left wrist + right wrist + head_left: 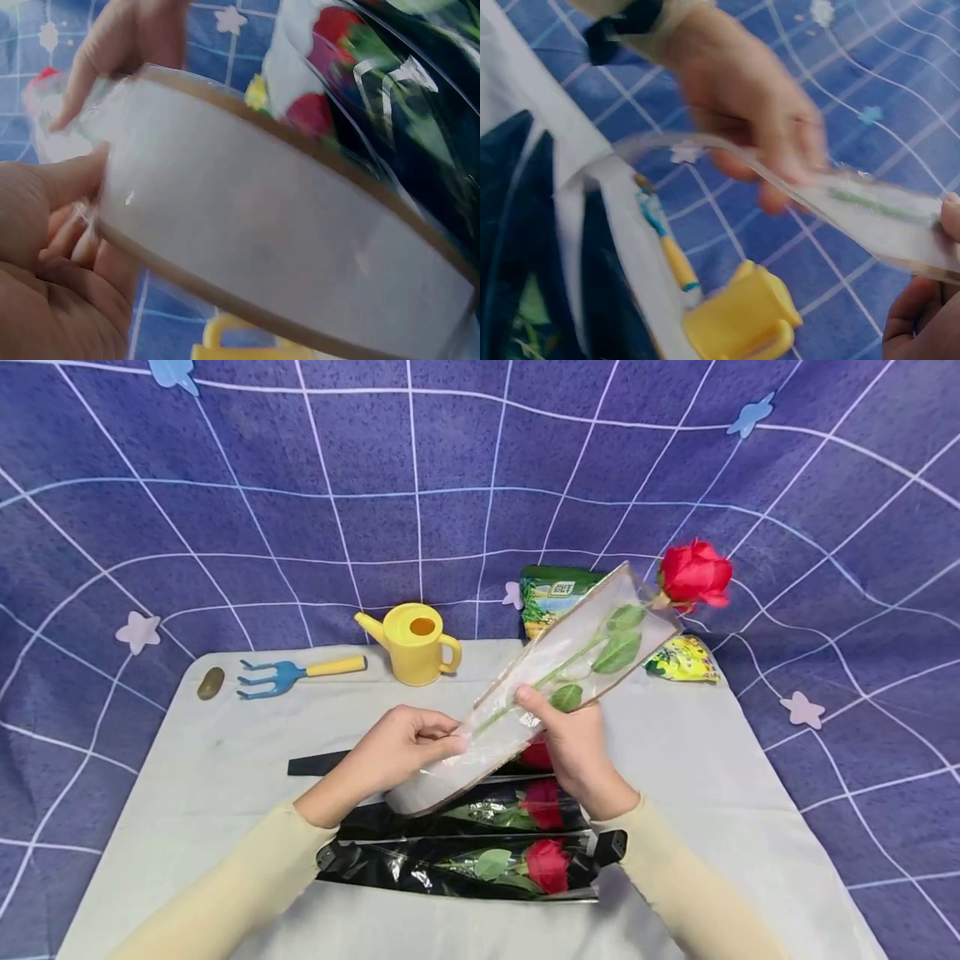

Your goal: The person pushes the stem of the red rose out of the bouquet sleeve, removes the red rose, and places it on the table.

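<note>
Seemingly for steadiness, a long, brown-edged white plastic sleeve (497,742) is gripped midway by the right hand (576,742), pinched lower by the left hand (401,750).

Free tabletop (697,768) at right, flower sleeve (542,663) (slanting) barring the middle

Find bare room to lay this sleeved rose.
Free: tablecloth right of the black-wrapped roses, up to the yellow packet, and left of them, up to the blue fork. Crowded: the middle, where those lie under the sleeved rose, and the back, with watering can and green packet.
</note>
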Action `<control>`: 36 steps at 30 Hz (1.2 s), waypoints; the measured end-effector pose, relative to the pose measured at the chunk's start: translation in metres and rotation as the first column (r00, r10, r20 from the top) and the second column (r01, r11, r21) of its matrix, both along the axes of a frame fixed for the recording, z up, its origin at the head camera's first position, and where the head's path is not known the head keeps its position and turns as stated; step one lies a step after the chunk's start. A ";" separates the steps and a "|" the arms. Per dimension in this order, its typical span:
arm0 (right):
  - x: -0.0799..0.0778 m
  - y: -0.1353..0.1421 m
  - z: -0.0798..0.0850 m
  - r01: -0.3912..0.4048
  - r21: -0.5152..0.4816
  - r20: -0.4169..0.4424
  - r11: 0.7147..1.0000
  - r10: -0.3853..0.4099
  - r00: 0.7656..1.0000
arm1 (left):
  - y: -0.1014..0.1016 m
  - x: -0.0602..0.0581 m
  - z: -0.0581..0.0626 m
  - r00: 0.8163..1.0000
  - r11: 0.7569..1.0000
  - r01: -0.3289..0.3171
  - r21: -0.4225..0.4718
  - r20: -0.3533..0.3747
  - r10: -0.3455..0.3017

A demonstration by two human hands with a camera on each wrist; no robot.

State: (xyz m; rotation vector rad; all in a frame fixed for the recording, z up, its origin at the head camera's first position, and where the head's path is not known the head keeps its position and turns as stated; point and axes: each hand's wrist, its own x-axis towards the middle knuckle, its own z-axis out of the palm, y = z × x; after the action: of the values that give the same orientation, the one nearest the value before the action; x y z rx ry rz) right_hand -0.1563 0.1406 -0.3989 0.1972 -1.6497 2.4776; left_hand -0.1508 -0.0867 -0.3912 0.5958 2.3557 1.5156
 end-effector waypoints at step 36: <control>-0.005 0.016 0.004 0.016 -0.113 0.045 0.993 -0.011 0.999 | 0.008 -0.003 0.003 0.997 0.998 0.046 -0.039 -0.067 -0.049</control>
State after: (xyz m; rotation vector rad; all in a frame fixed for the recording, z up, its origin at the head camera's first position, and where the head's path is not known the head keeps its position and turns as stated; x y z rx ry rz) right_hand -0.1610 0.1570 -0.3951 0.1176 -1.5145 2.5737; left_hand -0.1537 -0.0785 -0.3887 0.7002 2.3965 1.4502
